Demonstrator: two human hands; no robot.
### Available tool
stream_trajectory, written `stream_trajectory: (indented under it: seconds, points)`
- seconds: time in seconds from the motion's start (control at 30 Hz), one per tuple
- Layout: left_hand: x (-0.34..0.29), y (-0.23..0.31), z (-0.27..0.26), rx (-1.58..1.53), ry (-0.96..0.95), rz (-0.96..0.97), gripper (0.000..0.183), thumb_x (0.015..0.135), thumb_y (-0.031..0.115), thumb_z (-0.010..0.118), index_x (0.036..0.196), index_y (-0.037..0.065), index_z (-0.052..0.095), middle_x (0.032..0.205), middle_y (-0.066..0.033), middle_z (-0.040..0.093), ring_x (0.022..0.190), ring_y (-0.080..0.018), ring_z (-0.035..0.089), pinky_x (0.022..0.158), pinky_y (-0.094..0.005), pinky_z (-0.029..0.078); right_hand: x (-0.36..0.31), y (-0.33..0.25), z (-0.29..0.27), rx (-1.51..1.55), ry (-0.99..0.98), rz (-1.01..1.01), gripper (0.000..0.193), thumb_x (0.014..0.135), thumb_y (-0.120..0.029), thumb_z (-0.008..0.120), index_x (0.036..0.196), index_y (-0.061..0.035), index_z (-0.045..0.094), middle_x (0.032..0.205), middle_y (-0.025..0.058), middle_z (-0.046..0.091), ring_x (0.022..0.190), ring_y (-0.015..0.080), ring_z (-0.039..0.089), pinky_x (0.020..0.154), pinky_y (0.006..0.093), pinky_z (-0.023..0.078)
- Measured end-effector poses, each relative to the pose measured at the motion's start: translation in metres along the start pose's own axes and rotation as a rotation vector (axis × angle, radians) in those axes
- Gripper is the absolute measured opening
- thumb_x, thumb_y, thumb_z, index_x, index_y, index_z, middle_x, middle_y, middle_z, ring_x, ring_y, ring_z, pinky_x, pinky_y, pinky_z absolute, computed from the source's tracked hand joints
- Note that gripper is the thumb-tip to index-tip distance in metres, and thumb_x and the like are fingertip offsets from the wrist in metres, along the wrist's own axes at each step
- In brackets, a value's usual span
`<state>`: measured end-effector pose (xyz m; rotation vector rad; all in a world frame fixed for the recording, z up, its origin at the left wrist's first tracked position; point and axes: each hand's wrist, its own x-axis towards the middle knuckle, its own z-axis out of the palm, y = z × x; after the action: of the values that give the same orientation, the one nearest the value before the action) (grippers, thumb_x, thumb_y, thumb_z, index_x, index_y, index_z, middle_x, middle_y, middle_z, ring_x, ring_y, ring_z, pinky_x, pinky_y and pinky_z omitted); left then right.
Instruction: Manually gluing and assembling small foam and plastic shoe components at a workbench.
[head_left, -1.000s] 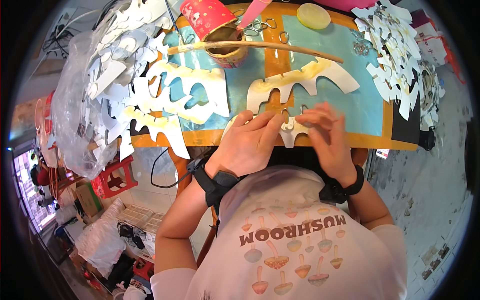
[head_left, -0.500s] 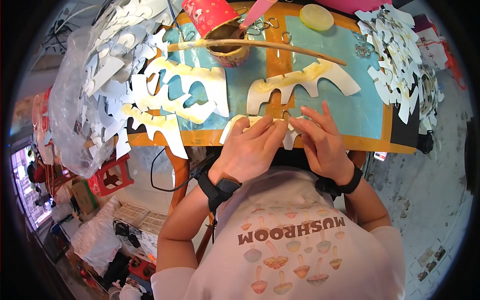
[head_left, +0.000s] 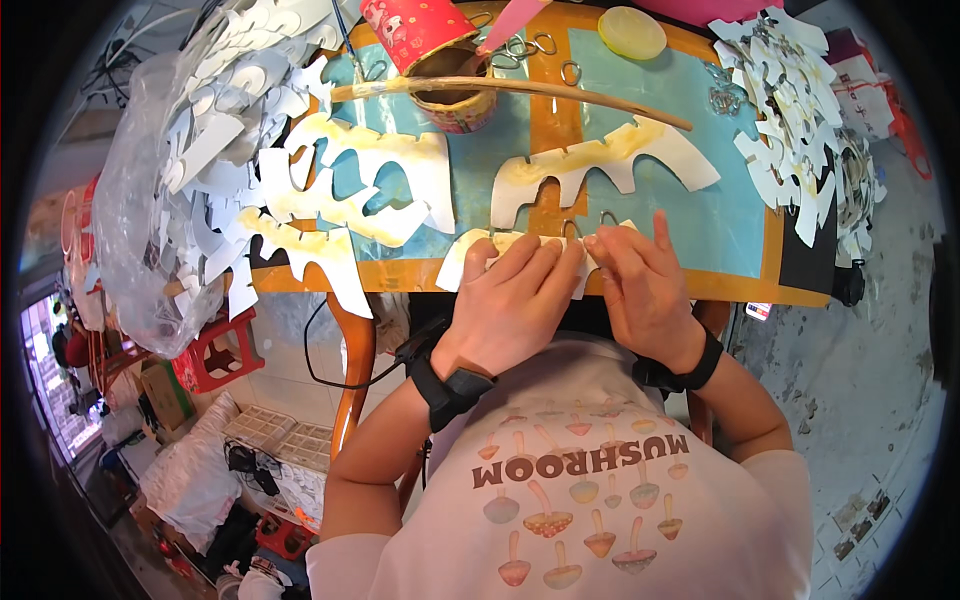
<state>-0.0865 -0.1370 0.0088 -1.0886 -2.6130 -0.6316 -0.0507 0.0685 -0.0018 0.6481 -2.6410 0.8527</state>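
Observation:
At the table's near edge, my left hand (head_left: 515, 300) is closed on a white scalloped cut-out piece (head_left: 457, 262), its fingers pressed along the upper edge. My right hand (head_left: 645, 285) pinches the same piece farther right, thumb and fingers together and one finger raised. Between the hands, a metal ring (head_left: 571, 229) sticks up from the piece's upper edge. Another metal ring (head_left: 608, 217) shows just above my right fingertips. Most of the piece is hidden under both hands. Just beyond lies a similar white piece with a yellowish glue-like coating (head_left: 600, 153).
More coated pieces (head_left: 330, 255) lie at the left, beside a heap of white cut-outs (head_left: 215, 130) and clear plastic (head_left: 140, 220). A wooden stick (head_left: 560, 92) crosses a round tub (head_left: 455, 113) under a red can (head_left: 415, 35). Loose metal rings (head_left: 727, 95) and more cut-outs (head_left: 790, 130) are at right.
My left hand has slid slightly right along the piece. The right fingers have drawn together, and a second ring now shows above them.

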Motion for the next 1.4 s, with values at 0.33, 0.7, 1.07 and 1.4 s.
stream_trajectory:
  seconds: [0.33,0.7,1.07,1.4]
  points:
    - [-0.006,0.005,0.008,0.118,-0.016,0.044,0.036,0.085,0.018,0.063,0.119,0.009,0.066,0.11,-0.0061,0.066,0.105,-0.0193,0.062,0.086,-0.0393,0.039,0.002,0.013,0.002,0.327,0.117,0.027,0.053,0.09,0.008,0.056,0.141,-0.0014,0.045,0.123,0.0157,0.068,0.124,0.0341,0.059,0.12,0.0607,0.025]
    - [0.003,0.0,-0.001,-0.135,0.002,-0.123,0.032,0.079,0.014,0.079,0.108,0.012,0.068,0.094,0.0015,0.068,0.098,-0.0181,0.065,0.087,-0.0405,0.035,0.005,0.007,-0.005,0.039,-0.001,-0.053,0.059,0.082,0.009,0.061,0.14,0.0022,0.049,0.117,0.0109,0.071,0.115,0.0295,0.064,0.122,0.0595,0.022]
    - [0.009,-0.006,0.001,-0.107,0.018,-0.109,0.022,0.076,0.01,0.076,0.096,0.014,0.069,0.086,0.0023,0.066,0.092,-0.0168,0.064,0.082,-0.0391,0.033,0.016,0.003,-0.004,0.045,-0.005,0.045,0.037,0.078,-0.003,0.076,0.115,-0.003,0.068,0.091,0.0058,0.071,0.106,0.0269,0.065,0.12,0.0592,0.028]
    - [0.012,-0.016,0.001,-0.215,0.059,-0.067,0.029,0.075,0.013,0.075,0.102,0.013,0.066,0.084,0.0021,0.06,0.094,-0.0183,0.061,0.087,-0.0422,0.036,0.022,0.008,-0.001,-0.139,-0.009,-0.099,0.021,0.074,-0.007,0.074,0.094,-0.0096,0.071,0.087,0.0007,0.064,0.103,0.0211,0.064,0.12,0.063,0.028]
